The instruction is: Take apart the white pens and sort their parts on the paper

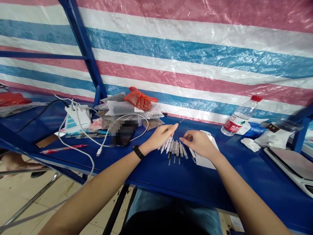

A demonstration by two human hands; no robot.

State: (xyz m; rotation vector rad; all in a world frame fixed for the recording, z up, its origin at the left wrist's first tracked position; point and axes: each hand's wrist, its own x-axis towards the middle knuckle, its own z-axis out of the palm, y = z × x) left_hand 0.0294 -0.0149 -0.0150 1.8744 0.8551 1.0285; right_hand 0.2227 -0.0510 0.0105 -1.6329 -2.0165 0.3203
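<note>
Forearms (102,185) outstretched — left hand (162,134) pinching a dark-tipped stick (181,121).

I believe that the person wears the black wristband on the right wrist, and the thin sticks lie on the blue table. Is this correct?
Not quite: the head view shows the black wristband at the wrist of the left hand. The thin sticks do lie on the blue table.
</note>
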